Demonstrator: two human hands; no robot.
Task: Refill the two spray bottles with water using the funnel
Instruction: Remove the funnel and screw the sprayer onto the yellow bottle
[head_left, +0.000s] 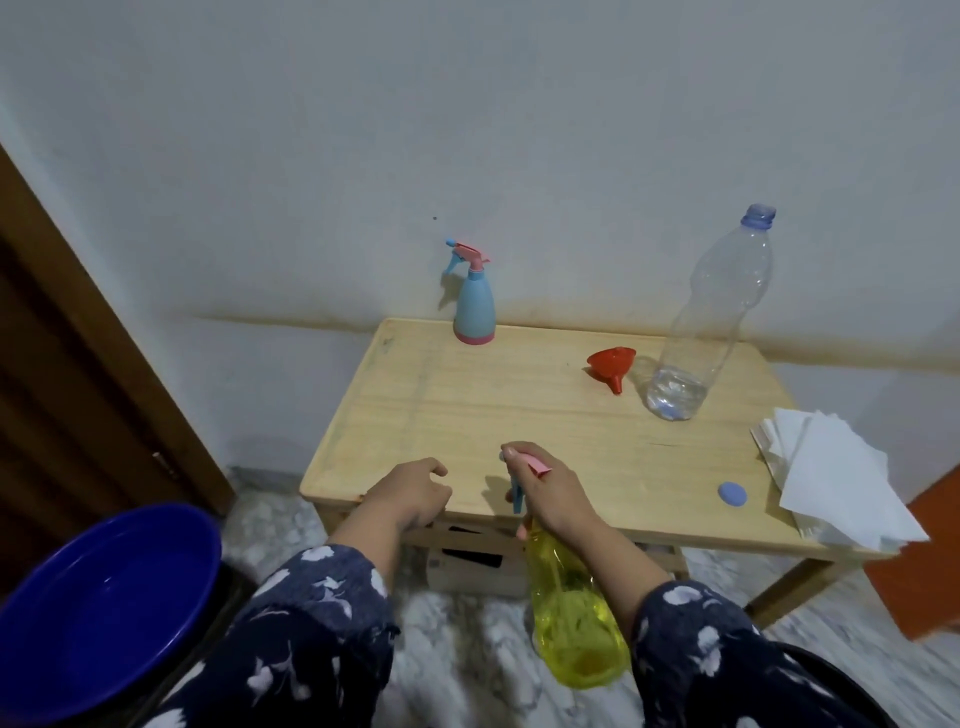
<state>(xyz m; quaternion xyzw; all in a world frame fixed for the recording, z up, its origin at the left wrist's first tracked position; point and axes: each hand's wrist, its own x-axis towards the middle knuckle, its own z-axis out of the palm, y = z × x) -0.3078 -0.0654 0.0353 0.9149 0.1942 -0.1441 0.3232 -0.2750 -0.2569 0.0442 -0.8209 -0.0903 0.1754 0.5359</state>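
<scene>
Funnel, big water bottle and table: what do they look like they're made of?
Funnel: opaque red plastic by the look, smooth with a slight sheen. Water bottle: clear thin plastic; the wall shows through it and a little water sits at the bottom. Table: pale wood or wood veneer, matte, with faint grain lines; which of the two can't be told.

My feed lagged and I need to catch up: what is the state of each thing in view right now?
Yellow spray bottle: sprayer head on, held by the right hand.
Left hand: loosely curled, holding nothing.
Blue spray bottle: upright, sprayer head on.
Funnel: lying on its side on the table.
Water bottle: upright, uncapped, nearly empty.
Blue cap: off, on table.
</scene>
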